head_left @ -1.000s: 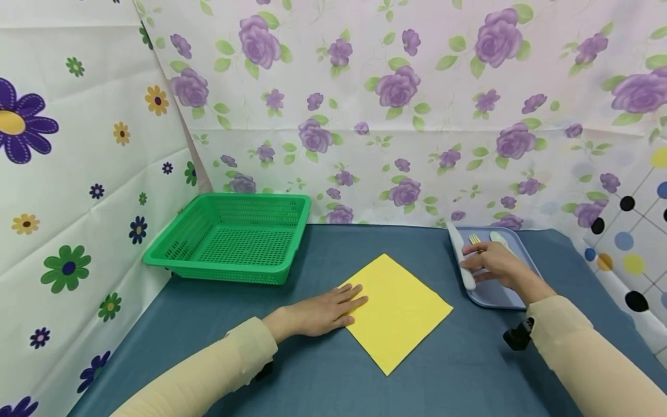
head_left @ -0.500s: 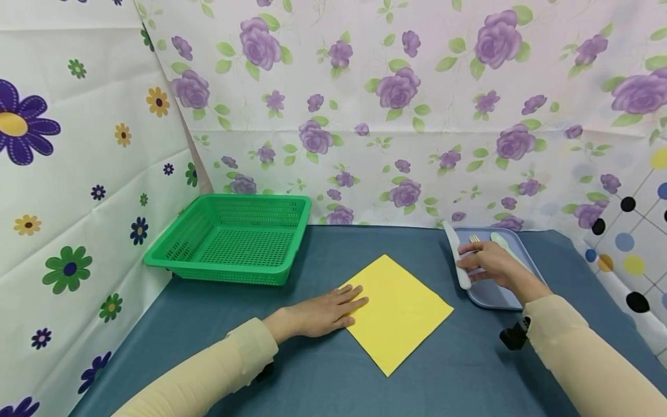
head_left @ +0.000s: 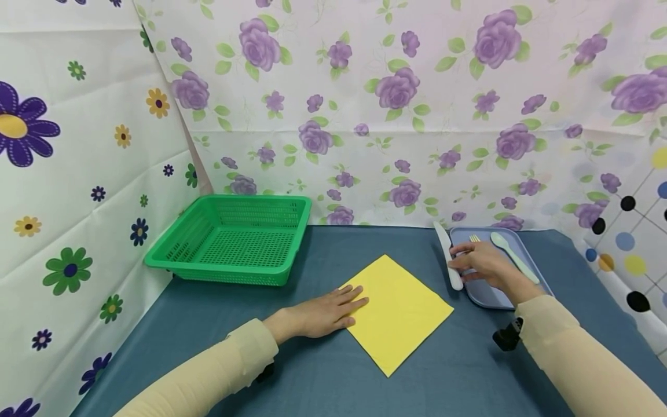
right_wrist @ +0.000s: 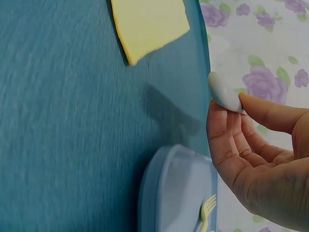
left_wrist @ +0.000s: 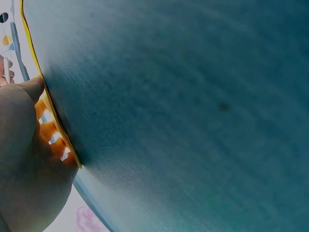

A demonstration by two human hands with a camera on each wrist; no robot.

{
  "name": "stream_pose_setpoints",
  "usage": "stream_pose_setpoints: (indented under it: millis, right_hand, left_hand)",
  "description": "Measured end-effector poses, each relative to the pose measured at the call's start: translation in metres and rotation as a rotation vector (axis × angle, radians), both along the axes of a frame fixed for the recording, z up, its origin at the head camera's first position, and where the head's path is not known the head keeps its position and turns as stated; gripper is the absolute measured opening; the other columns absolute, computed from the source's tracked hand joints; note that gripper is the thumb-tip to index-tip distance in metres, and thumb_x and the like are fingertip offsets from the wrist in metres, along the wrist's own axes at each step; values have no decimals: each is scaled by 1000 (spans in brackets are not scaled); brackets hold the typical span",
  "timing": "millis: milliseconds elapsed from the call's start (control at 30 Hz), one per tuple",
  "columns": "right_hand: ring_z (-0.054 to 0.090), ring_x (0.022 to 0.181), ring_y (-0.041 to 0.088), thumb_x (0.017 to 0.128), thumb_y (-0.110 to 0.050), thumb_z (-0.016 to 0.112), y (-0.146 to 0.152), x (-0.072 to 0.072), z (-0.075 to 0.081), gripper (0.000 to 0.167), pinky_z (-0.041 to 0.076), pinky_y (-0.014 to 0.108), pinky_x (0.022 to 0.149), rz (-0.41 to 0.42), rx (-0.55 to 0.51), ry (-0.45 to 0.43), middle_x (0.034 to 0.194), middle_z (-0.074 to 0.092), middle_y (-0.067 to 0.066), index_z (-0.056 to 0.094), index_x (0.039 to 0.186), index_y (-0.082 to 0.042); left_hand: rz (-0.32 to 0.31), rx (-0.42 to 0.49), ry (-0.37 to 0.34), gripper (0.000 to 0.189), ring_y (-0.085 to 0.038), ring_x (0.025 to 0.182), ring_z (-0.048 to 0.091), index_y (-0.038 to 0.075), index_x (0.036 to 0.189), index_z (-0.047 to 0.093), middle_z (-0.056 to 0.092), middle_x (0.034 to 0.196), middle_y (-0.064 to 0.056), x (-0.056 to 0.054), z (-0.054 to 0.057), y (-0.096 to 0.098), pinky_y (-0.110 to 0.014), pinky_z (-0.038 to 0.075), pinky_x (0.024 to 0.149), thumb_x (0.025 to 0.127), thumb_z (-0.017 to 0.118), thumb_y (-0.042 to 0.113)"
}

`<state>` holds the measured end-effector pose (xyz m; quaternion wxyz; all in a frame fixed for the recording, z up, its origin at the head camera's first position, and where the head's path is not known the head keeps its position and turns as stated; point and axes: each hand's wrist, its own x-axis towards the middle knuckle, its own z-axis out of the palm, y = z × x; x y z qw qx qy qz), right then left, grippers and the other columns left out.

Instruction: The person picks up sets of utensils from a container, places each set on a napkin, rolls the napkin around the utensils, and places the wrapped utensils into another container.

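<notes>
Your right hand (head_left: 482, 266) pinches the knife (head_left: 447, 256), thumb against fingers, aloft by the tray's (head_left: 487, 296) left edge, near the surface's (head_left: 341, 249) far edge. Your left hand (head_left: 323, 313) lies fingers spread on the cloth (head_left: 398, 315), gripping nothing. The knife looks light, stiff, perhaps slick: hold its handle.

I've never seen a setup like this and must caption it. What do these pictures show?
There is no machine here, just a person's bare left hand and right hand. The wide picture looks down from the person's head; the other two come from the left and right wrists. On the blue table, a green basket stands at the left and a light blue tray at the right, with a yellow fork and a pale green spoon on it. Between them lies a yellow cloth, with the left hand resting on its edge. The right hand's fingers pinch a white knife.
</notes>
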<state>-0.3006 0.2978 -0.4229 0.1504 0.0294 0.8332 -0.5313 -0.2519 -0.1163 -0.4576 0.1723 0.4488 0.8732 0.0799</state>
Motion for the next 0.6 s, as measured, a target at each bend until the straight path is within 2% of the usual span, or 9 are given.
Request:
stream_pose_setpoints:
  millis: [400,600]
  right_hand:
    - [63,90,24,101,-14,70,-15,-3,-6,50,62,39,78,-7,-4,-25,103,66,11,51,141,7]
    - [63,90,24,100,-14,70,-21,-5,-6,51,61,40,77,-7,-10,-27,104,65,12,50,142,7]
  left_hand:
    - [5,-4,4,58,-25,161,3,22,169,17,6,176,-3,0,-1,1,-44,13,129,116,33,38]
    - [6,1,-2,58,-25,161,2,22,169,18,6,176,-4,0,-1,0,-45,14,129,116,33,38]
